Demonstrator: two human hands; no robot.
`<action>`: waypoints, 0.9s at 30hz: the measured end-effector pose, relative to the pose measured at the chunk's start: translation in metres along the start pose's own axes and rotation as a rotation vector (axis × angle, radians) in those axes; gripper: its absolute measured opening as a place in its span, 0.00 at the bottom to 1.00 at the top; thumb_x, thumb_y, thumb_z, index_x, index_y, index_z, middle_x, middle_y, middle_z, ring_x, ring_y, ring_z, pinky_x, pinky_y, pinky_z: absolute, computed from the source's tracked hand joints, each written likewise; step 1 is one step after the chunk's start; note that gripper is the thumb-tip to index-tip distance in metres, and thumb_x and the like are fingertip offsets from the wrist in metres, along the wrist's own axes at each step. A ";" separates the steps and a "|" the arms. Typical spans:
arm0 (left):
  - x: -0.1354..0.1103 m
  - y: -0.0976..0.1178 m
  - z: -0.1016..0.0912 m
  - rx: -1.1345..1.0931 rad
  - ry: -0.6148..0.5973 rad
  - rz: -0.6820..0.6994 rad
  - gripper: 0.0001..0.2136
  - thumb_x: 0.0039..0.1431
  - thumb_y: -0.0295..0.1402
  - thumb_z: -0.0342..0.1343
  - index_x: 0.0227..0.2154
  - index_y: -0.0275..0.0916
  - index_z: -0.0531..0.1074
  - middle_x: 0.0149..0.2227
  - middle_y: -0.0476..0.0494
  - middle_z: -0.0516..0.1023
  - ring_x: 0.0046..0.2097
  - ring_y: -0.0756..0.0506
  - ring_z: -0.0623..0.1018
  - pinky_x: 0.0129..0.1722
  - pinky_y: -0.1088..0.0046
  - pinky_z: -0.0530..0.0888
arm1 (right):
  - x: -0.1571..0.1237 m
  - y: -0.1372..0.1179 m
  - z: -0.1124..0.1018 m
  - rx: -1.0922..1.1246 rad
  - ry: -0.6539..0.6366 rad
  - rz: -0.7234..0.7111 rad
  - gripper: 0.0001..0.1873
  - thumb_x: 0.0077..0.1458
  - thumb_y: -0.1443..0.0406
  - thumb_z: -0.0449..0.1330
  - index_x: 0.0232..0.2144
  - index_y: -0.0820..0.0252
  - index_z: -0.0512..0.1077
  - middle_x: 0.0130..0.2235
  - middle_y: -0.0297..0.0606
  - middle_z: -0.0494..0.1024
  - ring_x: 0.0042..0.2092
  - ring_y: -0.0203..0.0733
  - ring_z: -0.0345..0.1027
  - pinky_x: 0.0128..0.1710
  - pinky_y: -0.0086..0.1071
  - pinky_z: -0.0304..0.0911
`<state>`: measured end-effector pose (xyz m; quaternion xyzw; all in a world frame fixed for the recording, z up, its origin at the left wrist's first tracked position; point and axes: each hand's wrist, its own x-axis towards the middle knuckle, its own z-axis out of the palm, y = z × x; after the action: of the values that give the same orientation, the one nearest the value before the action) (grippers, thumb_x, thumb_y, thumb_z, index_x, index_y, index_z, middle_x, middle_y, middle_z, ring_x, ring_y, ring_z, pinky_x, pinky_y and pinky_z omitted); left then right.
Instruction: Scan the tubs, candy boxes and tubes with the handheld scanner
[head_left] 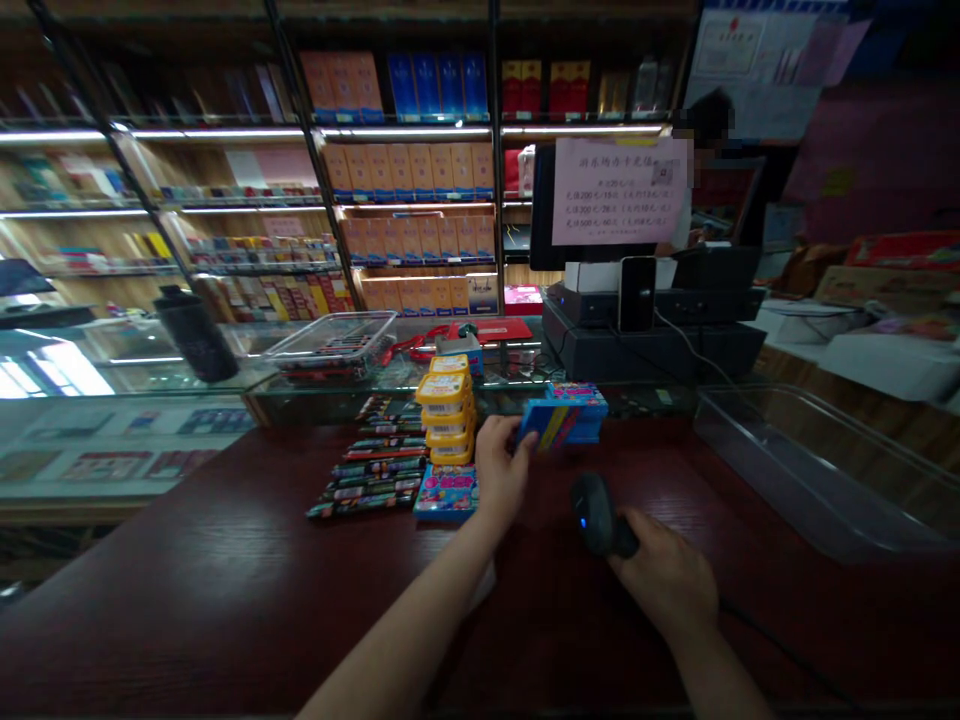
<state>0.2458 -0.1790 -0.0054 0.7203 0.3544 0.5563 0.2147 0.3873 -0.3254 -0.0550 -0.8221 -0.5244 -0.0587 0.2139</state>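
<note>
My left hand is closed on the edge of a flat blue box with yellow and red stripes, held up off the counter. Behind it lies a small pile of similar blue boxes. In my right hand is a black barcode scanner with a small blue light, its head pointing up and left. A cable runs from it to the right. Left of my left hand, another blue box lies flat before stacked yellow tubs. Several dark, slim packets lie in a row beside them.
An empty clear plastic bin stands at right. Farther back are a lidded clear tray, a dark bottle, a phone and a monitor bearing a paper notice. A person stands behind the monitor. Boxed goods fill the shelves.
</note>
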 end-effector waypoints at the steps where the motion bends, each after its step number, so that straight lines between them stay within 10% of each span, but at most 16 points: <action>1: -0.014 -0.002 -0.004 -0.208 0.025 -0.163 0.09 0.54 0.38 0.57 0.35 0.38 0.72 0.32 0.46 0.73 0.34 0.47 0.73 0.36 0.68 0.72 | -0.001 0.000 0.000 -0.004 0.002 -0.001 0.10 0.53 0.62 0.55 0.39 0.52 0.72 0.36 0.34 0.80 0.36 0.44 0.74 0.32 0.33 0.59; 7: -0.068 -0.020 -0.013 -0.898 0.120 -0.758 0.21 0.38 0.34 0.69 0.38 0.36 0.71 0.37 0.43 0.79 0.38 0.44 0.79 0.41 0.62 0.78 | -0.002 -0.001 -0.001 0.003 -0.020 0.004 0.12 0.53 0.61 0.54 0.39 0.52 0.72 0.36 0.36 0.80 0.37 0.48 0.74 0.31 0.35 0.59; 18: -0.073 -0.030 -0.013 -1.060 0.272 -0.792 0.15 0.44 0.24 0.65 0.36 0.37 0.71 0.36 0.47 0.79 0.42 0.46 0.79 0.49 0.60 0.76 | -0.012 -0.012 -0.018 0.823 -0.092 -0.044 0.20 0.40 0.56 0.62 0.36 0.60 0.74 0.36 0.40 0.81 0.38 0.46 0.74 0.38 0.34 0.67; 27: -0.071 -0.028 -0.014 -1.042 0.233 -0.785 0.17 0.43 0.26 0.66 0.38 0.35 0.71 0.38 0.43 0.79 0.42 0.43 0.80 0.49 0.62 0.76 | -0.017 -0.022 -0.023 0.856 -0.151 -0.043 0.19 0.41 0.56 0.62 0.35 0.60 0.75 0.36 0.41 0.81 0.38 0.47 0.74 0.37 0.34 0.67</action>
<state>0.2156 -0.2152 -0.0675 0.2748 0.2959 0.6095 0.6822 0.3634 -0.3415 -0.0335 -0.6501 -0.5325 0.2200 0.4954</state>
